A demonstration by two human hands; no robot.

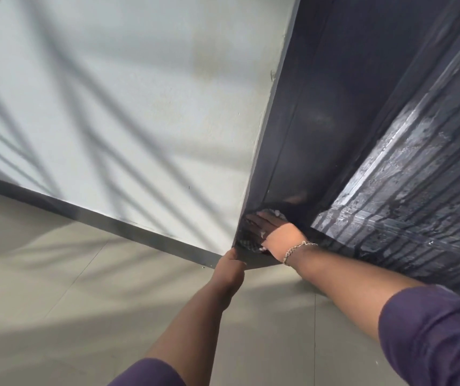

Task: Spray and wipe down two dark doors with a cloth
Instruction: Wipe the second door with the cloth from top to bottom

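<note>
At the foot of the dark door frame (284,151), my right hand (272,229) presses the checked cloth (247,240) flat with straight fingers, wiping the bottom corner. My left hand (230,264) grips the frame's lower edge just beside it. Next, I reckon, the wet door panel (407,190) needs drying upward

Your right hand (272,232) presses a checked cloth (247,239) flat against the foot of the dark door frame (304,135), fingers spread, a chain bracelet (295,250) at the wrist. Your left hand (230,267) touches the frame's bottom corner where it meets the tiled floor (83,288). To your right the dark door (418,176) glistens with wet streaks, and a white wall (125,107) lies to your left.
</note>
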